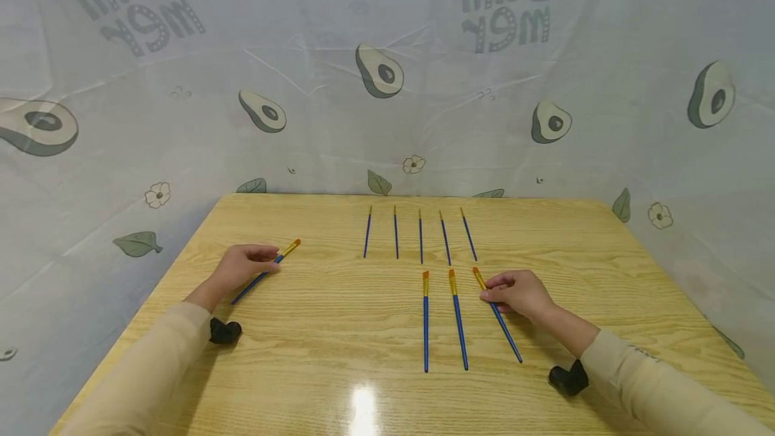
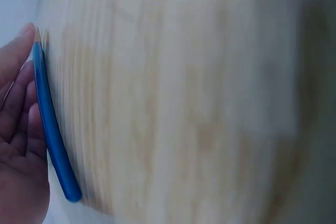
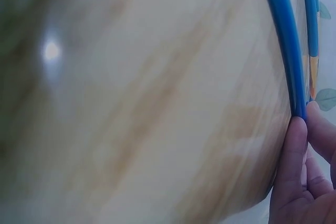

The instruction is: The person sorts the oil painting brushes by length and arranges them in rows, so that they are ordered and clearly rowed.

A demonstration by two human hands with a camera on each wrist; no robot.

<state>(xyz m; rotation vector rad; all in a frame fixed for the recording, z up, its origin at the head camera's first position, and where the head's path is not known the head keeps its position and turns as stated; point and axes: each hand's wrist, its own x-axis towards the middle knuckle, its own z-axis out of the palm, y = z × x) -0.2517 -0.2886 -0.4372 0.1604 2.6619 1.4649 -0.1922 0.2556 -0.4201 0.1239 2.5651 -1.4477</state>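
Observation:
At the table's left side my left hand [image 1: 243,266] pinches a flat paintbrush [image 1: 288,247] with a blue handle, gold ferrule and orange bristles. Its bristles point away to the right. In the left wrist view the blue handle [image 2: 52,129] runs along the fingers. My right hand [image 1: 519,293] pinches another flat paintbrush [image 1: 506,330] near its ferrule, between thumb and fingers. That handle [image 3: 287,40] slants toward the near edge. Left of it lie two similar paintbrushes, one in the middle [image 1: 459,328] and one further left [image 1: 426,332], bristles pointing away.
Several thinner blue paintbrushes [image 1: 420,241] lie in a spaced row farther back on the wooden table [image 1: 315,355]. A pale curtain [image 1: 327,126] printed with avocados hangs behind the table. Black wrist pieces [image 1: 225,332] show beneath both sleeves.

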